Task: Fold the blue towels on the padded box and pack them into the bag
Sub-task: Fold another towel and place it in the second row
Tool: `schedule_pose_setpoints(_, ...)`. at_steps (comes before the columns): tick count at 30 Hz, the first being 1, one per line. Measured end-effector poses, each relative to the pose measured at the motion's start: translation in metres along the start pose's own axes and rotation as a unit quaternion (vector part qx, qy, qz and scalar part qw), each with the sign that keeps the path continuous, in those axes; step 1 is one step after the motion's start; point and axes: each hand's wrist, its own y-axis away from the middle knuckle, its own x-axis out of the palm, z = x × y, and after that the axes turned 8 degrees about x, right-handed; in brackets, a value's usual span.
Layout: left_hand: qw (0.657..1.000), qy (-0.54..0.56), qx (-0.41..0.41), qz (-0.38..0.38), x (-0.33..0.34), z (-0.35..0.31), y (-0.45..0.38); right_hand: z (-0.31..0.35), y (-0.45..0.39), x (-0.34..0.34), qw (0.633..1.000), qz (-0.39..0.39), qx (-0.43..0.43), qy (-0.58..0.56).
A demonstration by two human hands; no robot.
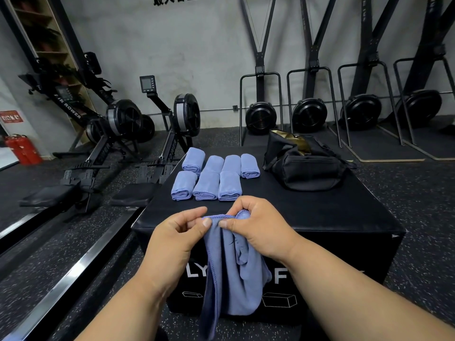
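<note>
Nearby – rower (pixel 73 112) marked "AIR ROWER"; hands (pixel 216 232) pinch towel (pixel 236 274).

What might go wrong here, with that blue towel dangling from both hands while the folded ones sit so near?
1. The hanging towel is pinched only at its top hem by the left hand and right hand; it droops bunched in front of the padded box, so it may fold unevenly.
2. Spreading it out could nudge the folded towels just beyond.
3. The black bag looks small for all of them.
</note>
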Motion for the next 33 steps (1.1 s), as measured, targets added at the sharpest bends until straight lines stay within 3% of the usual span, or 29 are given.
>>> schedule_pose_setpoints(6, 0.999, 0.014, -0.029, 0.043, -0.002, 0.006, -0.001, 0.002, -0.001, -0.004, 1.000, -0.002, 0.008, -0.001)
schedule_pose_setpoints(11, 0.996, 0.067, -0.050, 0.029, 0.001, 0.005, -0.003, 0.001, 0.000, -0.003, 1.000, 0.012, 0.003, -0.005)
schedule_pose_setpoints(21, 0.995, 0.070, -0.035, 0.063, 0.012, 0.011, 0.007, -0.001, -0.003, -0.001, 1.000, -0.005, 0.001, -0.002)
schedule_pose_setpoints(29, 0.989, 0.136, -0.060, 0.019, 0.012, 0.009, -0.001, -0.004, -0.005, -0.002, 1.000, 0.006, 0.009, -0.008)
schedule_pose_setpoints(33, 0.988, 0.116, -0.091, -0.038, 0.003, 0.007, -0.013, -0.009, -0.008, -0.005, 0.999, 0.006, 0.033, -0.022)
